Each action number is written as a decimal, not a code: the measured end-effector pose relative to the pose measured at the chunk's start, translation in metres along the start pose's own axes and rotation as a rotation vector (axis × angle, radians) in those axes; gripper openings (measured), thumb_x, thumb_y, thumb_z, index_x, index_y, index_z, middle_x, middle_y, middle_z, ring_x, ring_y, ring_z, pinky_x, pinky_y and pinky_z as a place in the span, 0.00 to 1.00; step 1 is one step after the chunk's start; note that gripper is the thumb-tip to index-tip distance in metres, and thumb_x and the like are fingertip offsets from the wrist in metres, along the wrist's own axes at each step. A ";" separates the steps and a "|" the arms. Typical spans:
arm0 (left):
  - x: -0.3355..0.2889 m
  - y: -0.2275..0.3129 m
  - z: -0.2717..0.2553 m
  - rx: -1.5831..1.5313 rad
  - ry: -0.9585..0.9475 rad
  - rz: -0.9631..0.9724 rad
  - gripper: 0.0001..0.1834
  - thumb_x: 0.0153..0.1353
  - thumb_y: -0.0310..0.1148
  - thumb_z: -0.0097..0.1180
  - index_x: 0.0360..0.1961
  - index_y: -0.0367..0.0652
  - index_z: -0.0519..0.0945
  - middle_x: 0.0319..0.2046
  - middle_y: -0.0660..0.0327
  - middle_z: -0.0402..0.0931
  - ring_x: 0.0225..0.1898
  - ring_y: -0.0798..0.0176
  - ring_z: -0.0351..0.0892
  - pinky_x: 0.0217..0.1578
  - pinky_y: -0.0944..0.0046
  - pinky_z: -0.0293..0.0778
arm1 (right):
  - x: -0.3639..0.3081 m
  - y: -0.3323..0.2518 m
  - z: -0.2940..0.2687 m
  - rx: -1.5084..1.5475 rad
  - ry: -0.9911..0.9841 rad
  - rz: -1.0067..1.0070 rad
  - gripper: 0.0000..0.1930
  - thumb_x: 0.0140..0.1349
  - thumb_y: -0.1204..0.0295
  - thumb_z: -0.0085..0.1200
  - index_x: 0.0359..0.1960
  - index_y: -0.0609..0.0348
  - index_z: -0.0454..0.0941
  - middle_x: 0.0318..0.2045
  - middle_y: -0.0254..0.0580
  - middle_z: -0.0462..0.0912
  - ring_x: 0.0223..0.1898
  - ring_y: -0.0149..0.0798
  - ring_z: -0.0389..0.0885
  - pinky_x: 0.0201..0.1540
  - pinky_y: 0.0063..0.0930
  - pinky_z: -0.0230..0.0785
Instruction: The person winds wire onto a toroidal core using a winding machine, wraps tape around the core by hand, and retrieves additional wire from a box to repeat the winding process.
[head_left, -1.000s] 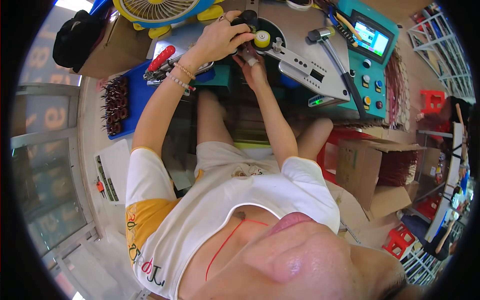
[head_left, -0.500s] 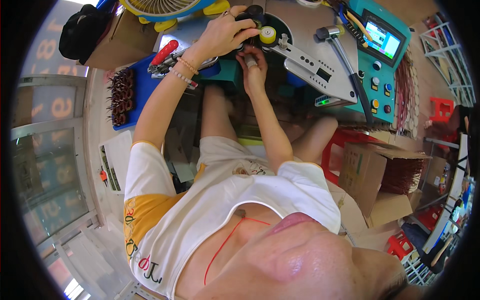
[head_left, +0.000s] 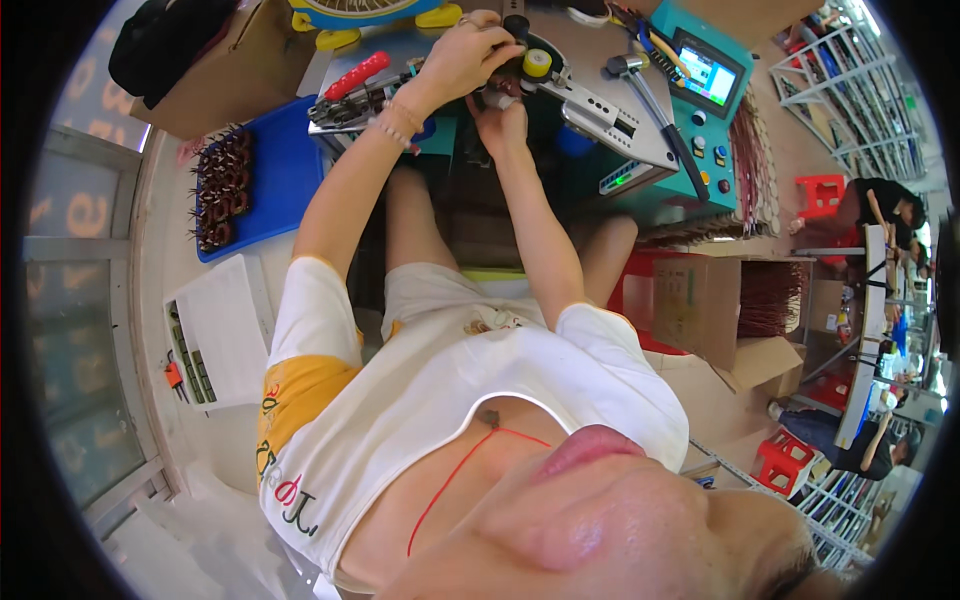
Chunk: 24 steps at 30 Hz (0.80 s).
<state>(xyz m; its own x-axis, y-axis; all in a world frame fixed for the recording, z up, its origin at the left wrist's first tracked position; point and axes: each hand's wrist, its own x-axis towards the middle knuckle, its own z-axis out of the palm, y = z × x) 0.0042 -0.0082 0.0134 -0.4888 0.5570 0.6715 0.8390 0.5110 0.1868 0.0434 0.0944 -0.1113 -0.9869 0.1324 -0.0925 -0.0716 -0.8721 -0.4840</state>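
At the top of the view, my left hand reaches to a bench machine with its fingers bent and pinched together beside a black roller. What lies between those fingertips is hidden. Just below it, my right hand is closed from underneath, with a pale wrap on one finger. A small dark brown thing shows at its fingertips, too unclear to name. A yellow-rimmed wheel sits to the right of both hands, at the end of the machine's silver arm.
A blue tray at the left holds several dark wound coils. Red-handled pliers lie left of my hands. A hammer rests by the teal control box. An open carton stands at the right.
The whole view has shifted, bringing more of the room at right into sight. My right hand has turned slightly at the machine; my left stays pinched by the roller.
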 end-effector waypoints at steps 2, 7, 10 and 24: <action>-0.002 0.007 -0.015 -0.217 0.255 -0.069 0.10 0.61 0.34 0.63 0.40 0.39 0.83 0.46 0.50 0.78 0.44 0.48 0.80 0.44 0.58 0.75 | 0.001 -0.001 -0.001 0.077 0.080 0.000 0.16 0.61 0.78 0.49 0.47 0.41 0.75 0.47 0.27 0.75 0.53 0.36 0.71 0.62 0.48 0.60; -0.010 0.004 -0.077 0.013 0.305 -0.145 0.11 0.62 0.36 0.61 0.33 0.37 0.80 0.35 0.51 0.79 0.38 0.46 0.79 0.36 0.55 0.74 | -0.025 -0.042 -0.006 -0.211 0.132 0.089 0.12 0.63 0.80 0.45 0.45 0.53 0.76 0.43 0.37 0.78 0.48 0.38 0.77 0.55 0.38 0.70; -0.042 -0.029 -0.088 0.072 0.253 -0.183 0.19 0.64 0.44 0.59 0.27 0.38 0.80 0.29 0.47 0.79 0.34 0.44 0.80 0.33 0.53 0.74 | -0.068 -0.061 0.024 -1.080 -0.207 0.042 0.10 0.65 0.80 0.49 0.45 0.59 0.77 0.41 0.37 0.82 0.43 0.34 0.82 0.47 0.25 0.73; -0.078 -0.057 -0.164 -1.176 0.643 -0.629 0.28 0.73 0.41 0.48 0.13 0.47 0.62 0.13 0.66 0.60 0.17 0.70 0.58 0.22 0.68 0.57 | -0.006 -0.112 0.073 -2.581 -0.265 -0.756 0.27 0.48 0.72 0.62 0.54 0.50 0.72 0.47 0.48 0.78 0.54 0.53 0.76 0.61 0.62 0.54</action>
<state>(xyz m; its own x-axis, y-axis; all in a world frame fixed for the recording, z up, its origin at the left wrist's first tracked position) 0.0334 -0.1882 0.0676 -0.9130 -0.0891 0.3982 0.3955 -0.4334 0.8098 0.0471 0.1568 0.0070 -0.9057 -0.2009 0.3732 -0.1788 0.9795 0.0933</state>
